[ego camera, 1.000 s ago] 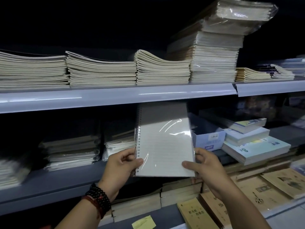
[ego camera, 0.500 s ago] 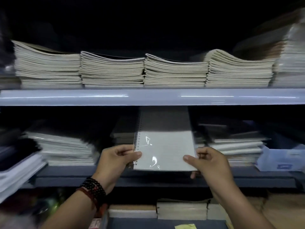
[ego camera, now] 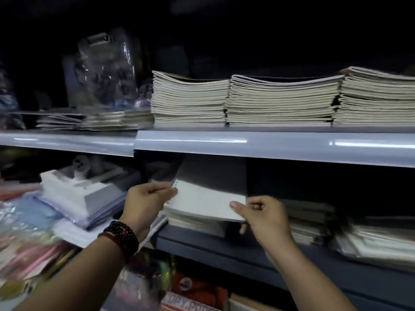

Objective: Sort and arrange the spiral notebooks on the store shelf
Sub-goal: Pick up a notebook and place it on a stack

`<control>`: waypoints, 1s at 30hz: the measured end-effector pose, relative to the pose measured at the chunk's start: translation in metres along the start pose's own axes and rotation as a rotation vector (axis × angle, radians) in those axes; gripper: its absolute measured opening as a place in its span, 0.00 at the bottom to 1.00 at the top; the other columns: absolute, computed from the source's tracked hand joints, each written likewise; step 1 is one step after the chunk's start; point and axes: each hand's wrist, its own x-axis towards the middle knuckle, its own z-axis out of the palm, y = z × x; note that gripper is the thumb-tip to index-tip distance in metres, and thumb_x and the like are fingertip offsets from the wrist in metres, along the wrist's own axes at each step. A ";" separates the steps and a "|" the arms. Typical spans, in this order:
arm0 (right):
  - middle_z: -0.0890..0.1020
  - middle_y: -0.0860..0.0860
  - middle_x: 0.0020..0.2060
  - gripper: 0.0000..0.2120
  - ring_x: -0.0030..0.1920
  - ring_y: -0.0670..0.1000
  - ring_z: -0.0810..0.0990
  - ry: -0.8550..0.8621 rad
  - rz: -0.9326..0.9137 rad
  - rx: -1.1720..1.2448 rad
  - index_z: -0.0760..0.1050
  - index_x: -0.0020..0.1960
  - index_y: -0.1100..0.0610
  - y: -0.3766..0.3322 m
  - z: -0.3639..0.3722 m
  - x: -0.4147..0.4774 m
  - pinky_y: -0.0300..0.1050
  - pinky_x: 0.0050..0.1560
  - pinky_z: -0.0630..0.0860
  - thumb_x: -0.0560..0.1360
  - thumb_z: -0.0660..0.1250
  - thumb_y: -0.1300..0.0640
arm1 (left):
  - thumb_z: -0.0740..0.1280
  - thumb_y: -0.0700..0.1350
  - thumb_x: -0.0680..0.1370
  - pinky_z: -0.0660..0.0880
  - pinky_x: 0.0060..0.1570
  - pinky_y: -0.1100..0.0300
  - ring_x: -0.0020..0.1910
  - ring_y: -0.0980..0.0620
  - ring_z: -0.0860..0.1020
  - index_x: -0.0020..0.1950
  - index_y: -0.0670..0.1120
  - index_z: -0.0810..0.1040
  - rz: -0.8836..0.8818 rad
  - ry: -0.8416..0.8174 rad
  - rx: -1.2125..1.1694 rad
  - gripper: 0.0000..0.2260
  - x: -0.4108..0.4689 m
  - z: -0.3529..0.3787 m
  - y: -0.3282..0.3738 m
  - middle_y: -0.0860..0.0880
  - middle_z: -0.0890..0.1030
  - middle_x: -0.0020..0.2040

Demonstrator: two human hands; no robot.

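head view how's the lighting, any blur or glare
Head view: dim, the top near black; the upper shelf edge shows glare streaks and shadows the far half of the spiral notebook; motion blur smears the goods at lower left.

Dim overall, bkgd above the upper shelf lip [ego camera: 269, 147] near black. Light seems to come from front/above: paper stacks [ego camera: 280, 99] just above lip well lit, glare streaks along lip itself. Below lip heavy shadow. Spiral notebook [ego camera: 208, 198] far half dark, near half bright, hard shadow line across it. Left of lip strong motion blur, items smeared. Left hand [ego camera: 146, 200] + right hand [ego camera: 265, 216] below lip fairly sharp. Lip bends w/ wide-angle distortion toward frame edges. Lower right under lip murky, detail lost.
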 end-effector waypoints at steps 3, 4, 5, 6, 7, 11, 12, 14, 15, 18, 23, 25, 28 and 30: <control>0.78 0.51 0.31 0.16 0.22 0.51 0.77 -0.032 0.010 -0.038 0.76 0.43 0.61 0.002 0.030 0.013 0.40 0.29 0.71 0.70 0.79 0.52 | 0.75 0.38 0.75 0.79 0.43 0.57 0.42 0.49 0.83 0.46 0.42 0.86 0.031 0.056 0.030 0.02 0.025 -0.015 -0.001 0.44 0.87 0.44; 0.76 0.50 0.28 0.16 0.23 0.51 0.77 -0.028 0.003 -0.068 0.75 0.40 0.60 0.004 0.037 0.016 0.39 0.27 0.70 0.71 0.78 0.50 | 0.74 0.39 0.76 0.79 0.43 0.57 0.42 0.49 0.82 0.46 0.42 0.86 0.051 0.071 0.045 0.01 0.030 -0.016 -0.001 0.45 0.86 0.43; 0.76 0.48 0.27 0.17 0.24 0.50 0.76 -0.019 -0.013 -0.122 0.74 0.37 0.58 0.007 0.044 0.019 0.39 0.27 0.69 0.72 0.76 0.48 | 0.73 0.40 0.77 0.78 0.42 0.59 0.40 0.51 0.81 0.45 0.43 0.86 0.073 0.082 0.081 0.02 0.037 -0.017 -0.003 0.47 0.86 0.42; 0.75 0.48 0.26 0.18 0.26 0.50 0.76 -0.007 -0.040 -0.198 0.73 0.35 0.57 0.009 0.051 0.020 0.40 0.27 0.68 0.74 0.74 0.46 | 0.72 0.41 0.78 0.75 0.39 0.60 0.37 0.52 0.79 0.43 0.42 0.85 0.095 0.088 0.132 0.05 0.042 -0.017 -0.005 0.48 0.83 0.39; 0.76 0.48 0.26 0.20 0.27 0.49 0.75 0.010 -0.077 -0.278 0.72 0.33 0.57 0.010 0.056 0.022 0.42 0.28 0.68 0.75 0.72 0.45 | 0.72 0.42 0.78 0.72 0.36 0.61 0.33 0.53 0.74 0.41 0.39 0.83 0.114 0.100 0.180 0.09 0.047 -0.017 -0.008 0.49 0.79 0.34; 0.70 0.48 0.21 0.26 0.23 0.50 0.70 0.049 -0.184 -0.394 0.66 0.26 0.57 0.011 0.072 0.029 0.44 0.27 0.65 0.79 0.66 0.46 | 0.68 0.42 0.79 0.59 0.25 0.61 0.23 0.53 0.60 0.31 0.42 0.65 0.113 0.198 0.292 0.19 0.070 -0.011 -0.012 0.52 0.62 0.25; 0.68 0.48 0.20 0.27 0.22 0.50 0.69 0.042 -0.189 -0.412 0.64 0.25 0.56 0.011 0.074 0.033 0.44 0.26 0.65 0.79 0.65 0.47 | 0.68 0.42 0.79 0.58 0.25 0.60 0.23 0.52 0.60 0.31 0.44 0.63 0.101 0.223 0.302 0.20 0.074 -0.009 -0.010 0.51 0.61 0.25; 0.68 0.48 0.20 0.28 0.24 0.52 0.72 0.014 -0.186 -0.470 0.63 0.24 0.56 0.011 0.077 0.039 0.47 0.28 0.68 0.80 0.63 0.45 | 0.66 0.41 0.79 0.61 0.27 0.60 0.25 0.49 0.63 0.31 0.44 0.63 0.069 0.243 0.302 0.19 0.084 -0.006 -0.008 0.48 0.64 0.27; 0.70 0.49 0.22 0.28 0.27 0.55 0.75 -0.007 -0.183 -0.515 0.65 0.25 0.56 0.011 0.078 0.042 0.48 0.31 0.71 0.80 0.61 0.44 | 0.66 0.40 0.79 0.63 0.30 0.59 0.27 0.48 0.65 0.31 0.42 0.65 0.037 0.237 0.292 0.18 0.091 -0.006 -0.009 0.46 0.66 0.29; 0.75 0.50 0.30 0.27 0.38 0.56 0.79 -0.127 -0.143 -0.730 0.69 0.30 0.55 0.010 0.082 0.046 0.47 0.42 0.74 0.83 0.53 0.41 | 0.67 0.41 0.72 0.75 0.39 0.49 0.37 0.39 0.77 0.37 0.38 0.74 -0.044 0.213 0.320 0.08 0.109 -0.010 -0.015 0.37 0.77 0.37; 0.82 0.56 0.39 0.29 0.45 0.60 0.82 -0.229 -0.099 -0.718 0.78 0.39 0.58 0.018 0.077 0.052 0.51 0.49 0.78 0.82 0.52 0.38 | 0.65 0.49 0.69 0.80 0.50 0.40 0.51 0.31 0.80 0.40 0.38 0.79 -0.044 0.182 0.474 0.13 0.128 -0.020 -0.035 0.32 0.82 0.45; 0.82 0.57 0.34 0.28 0.39 0.59 0.82 -0.198 -0.116 -0.638 0.76 0.34 0.60 0.025 0.070 0.052 0.55 0.46 0.80 0.81 0.56 0.40 | 0.64 0.47 0.72 0.79 0.46 0.42 0.47 0.31 0.80 0.37 0.38 0.76 0.019 0.233 0.486 0.13 0.102 -0.014 -0.017 0.35 0.81 0.39; 0.82 0.56 0.30 0.25 0.31 0.53 0.82 -0.138 -0.159 -0.476 0.76 0.33 0.61 0.028 0.054 0.044 0.56 0.36 0.81 0.80 0.61 0.43 | 0.63 0.44 0.78 0.72 0.40 0.51 0.39 0.39 0.77 0.39 0.38 0.75 0.125 0.309 0.433 0.12 0.074 -0.008 -0.008 0.40 0.79 0.36; 0.81 0.52 0.34 0.18 0.32 0.43 0.81 -0.130 -0.204 -0.442 0.76 0.38 0.56 0.025 0.041 0.033 0.44 0.33 0.78 0.81 0.62 0.46 | 0.64 0.45 0.81 0.69 0.36 0.55 0.36 0.46 0.75 0.42 0.42 0.77 0.190 0.304 0.368 0.10 0.055 -0.007 -0.004 0.45 0.79 0.36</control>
